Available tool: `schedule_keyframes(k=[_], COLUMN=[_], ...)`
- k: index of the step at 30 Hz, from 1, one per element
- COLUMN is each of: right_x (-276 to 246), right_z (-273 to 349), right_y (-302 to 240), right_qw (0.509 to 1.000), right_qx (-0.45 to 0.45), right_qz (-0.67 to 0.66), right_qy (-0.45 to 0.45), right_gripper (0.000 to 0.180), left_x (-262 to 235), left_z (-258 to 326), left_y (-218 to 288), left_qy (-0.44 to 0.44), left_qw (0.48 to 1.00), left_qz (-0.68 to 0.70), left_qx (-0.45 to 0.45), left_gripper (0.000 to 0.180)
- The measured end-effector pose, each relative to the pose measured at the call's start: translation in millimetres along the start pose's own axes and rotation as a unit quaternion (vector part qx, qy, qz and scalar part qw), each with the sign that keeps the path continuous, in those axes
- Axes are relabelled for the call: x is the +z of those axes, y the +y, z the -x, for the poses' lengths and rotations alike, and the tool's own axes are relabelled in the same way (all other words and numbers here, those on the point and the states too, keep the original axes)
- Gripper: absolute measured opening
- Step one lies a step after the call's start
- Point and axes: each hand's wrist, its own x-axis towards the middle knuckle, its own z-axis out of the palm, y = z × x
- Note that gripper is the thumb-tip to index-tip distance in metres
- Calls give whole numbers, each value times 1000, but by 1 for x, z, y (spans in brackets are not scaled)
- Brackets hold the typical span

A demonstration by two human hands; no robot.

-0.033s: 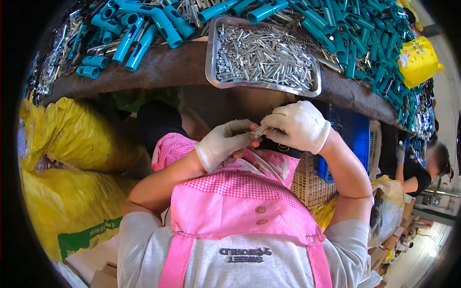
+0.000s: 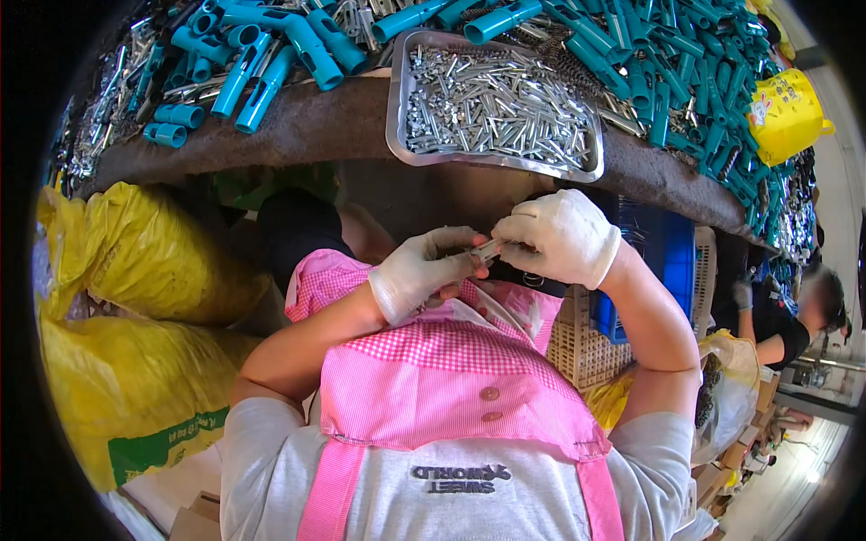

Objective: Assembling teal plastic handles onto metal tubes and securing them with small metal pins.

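Note:
A small silvery metal piece is pinched between my two hands, over my lap and below the table edge. My left hand, in a white glove with bare fingertips, closes its thumb and fingers on the near side of the piece. From the right, my gloved right hand grips its other end with curled fingers. The piece's exact shape is partly hidden by my fingers. Just beyond my hands, a metal tray on the table edge holds many small silvery metal parts.
Teal plastic tubes and loose metal parts heap along the table, whose brown covered edge curves before me. A yellow container stands at right. Yellow sacks lie left; a blue crate and a co-worker are right.
My hands and the metal piece stay almost in place. At the right, the co-worker's gloved hand has shifted slightly.

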Motion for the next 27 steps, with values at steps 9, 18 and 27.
schedule_keyframes(k=[9,18,27], right_x=[13,13,3], right_z=[-9,-5,-7], right_y=[-9,6,3], right_qw=[987,999,998], right_qx=[-45,-19,16], right_qz=[138,21,-58], right_qy=[-74,-35,-25], right_gripper=[14,14,14], left_x=[-2,-11,-9], left_z=[-3,-2,-2], left_y=[-2,-6,-8], left_qy=[28,8,5], left_qw=[999,997,999], left_qz=[-26,43,3], left_qx=[-23,-65,-49], left_gripper=[38,41,37])
